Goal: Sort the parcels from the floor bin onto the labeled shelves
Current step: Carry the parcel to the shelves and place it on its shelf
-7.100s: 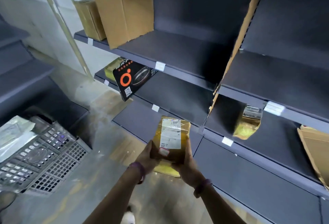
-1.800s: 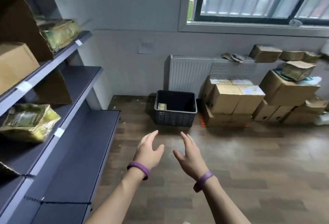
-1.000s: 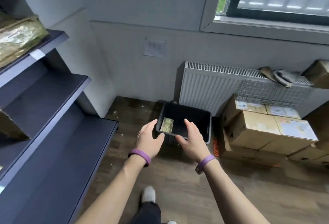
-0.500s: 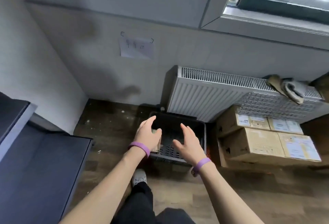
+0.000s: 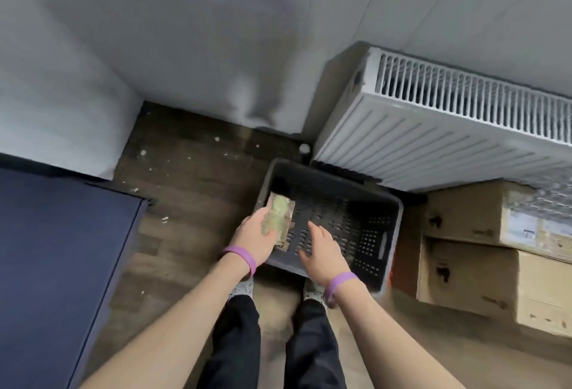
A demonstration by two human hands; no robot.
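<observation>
a moment ago both hands hovered empty; now the left hand has closed its fingers on the small yellow-green padded parcel at the left inner wall of the dark slotted plastic floor bin. the right hand hangs beside it, fingers loosely spread and empty. that looks like the bin's last parcel, ready for shelving.

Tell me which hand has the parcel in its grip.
The left hand holds the yellow-green parcel at the bin's left edge; the right hand is open and empty beside it.

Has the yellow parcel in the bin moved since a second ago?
Yes. The left hand now grips the yellow parcel, tilting it up off the bin floor.
</observation>
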